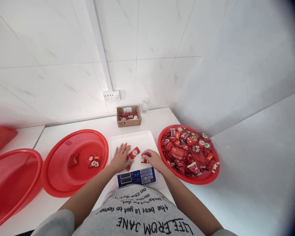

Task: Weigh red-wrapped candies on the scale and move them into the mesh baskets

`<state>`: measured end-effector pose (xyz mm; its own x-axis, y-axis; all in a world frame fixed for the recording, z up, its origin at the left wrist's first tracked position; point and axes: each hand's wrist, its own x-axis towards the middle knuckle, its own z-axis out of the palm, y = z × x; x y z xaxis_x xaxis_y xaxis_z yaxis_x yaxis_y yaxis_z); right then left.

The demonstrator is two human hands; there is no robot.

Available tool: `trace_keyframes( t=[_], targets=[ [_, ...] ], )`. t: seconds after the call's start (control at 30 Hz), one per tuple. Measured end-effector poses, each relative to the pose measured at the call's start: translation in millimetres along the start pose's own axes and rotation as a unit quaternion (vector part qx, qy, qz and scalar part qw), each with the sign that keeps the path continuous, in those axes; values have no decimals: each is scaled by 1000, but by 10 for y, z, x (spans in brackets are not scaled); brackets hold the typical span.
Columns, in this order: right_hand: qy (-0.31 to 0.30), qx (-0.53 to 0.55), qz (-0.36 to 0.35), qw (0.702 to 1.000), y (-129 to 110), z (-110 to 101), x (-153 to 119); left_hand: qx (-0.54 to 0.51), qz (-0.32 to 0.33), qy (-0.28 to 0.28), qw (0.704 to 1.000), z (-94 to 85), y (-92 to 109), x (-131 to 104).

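Note:
On the white pan (140, 139) of a digital scale lie several small red wrapped packets (134, 152). My left hand (121, 159) rests over some of them with its fingers spread, partly covering them. To its right, my right hand (151, 158) pinches one red packet (143, 159) between thumb and fingers at the pan's right side. The scale's blue keypad and display panel (137, 177) faces me, just below the hands.
A red basket (159, 144) heaped with red packets stands at the right. Left of the scale, another red basket (50, 164) holds a few packets; a further basket (36, 164) is beside it. Behind the scale are a cardboard box (129, 123) of packets and a clear plastic container (144, 106).

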<state>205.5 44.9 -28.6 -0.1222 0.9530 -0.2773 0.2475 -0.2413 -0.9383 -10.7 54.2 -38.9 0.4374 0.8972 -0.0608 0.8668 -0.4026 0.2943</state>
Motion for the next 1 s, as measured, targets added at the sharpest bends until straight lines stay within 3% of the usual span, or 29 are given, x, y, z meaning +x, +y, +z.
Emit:
trace_keyframes(
  t=[0.27, 0.63, 0.83, 1.0],
  targets=[
    [-5, 6, -11, 1000, 42, 49, -37, 12, -68, 41, 997, 97, 198, 53],
    [5, 8, -14, 1000, 4, 113, -16, -37, -73, 63, 995, 126, 51, -145],
    [114, -75, -57, 989, 10, -104, -15, -7, -21, 49, 999, 62, 197, -103],
    [224, -181, -135, 948, 255, -452, -138, 16, -24, 26, 999, 107, 394, 100]
  ],
)
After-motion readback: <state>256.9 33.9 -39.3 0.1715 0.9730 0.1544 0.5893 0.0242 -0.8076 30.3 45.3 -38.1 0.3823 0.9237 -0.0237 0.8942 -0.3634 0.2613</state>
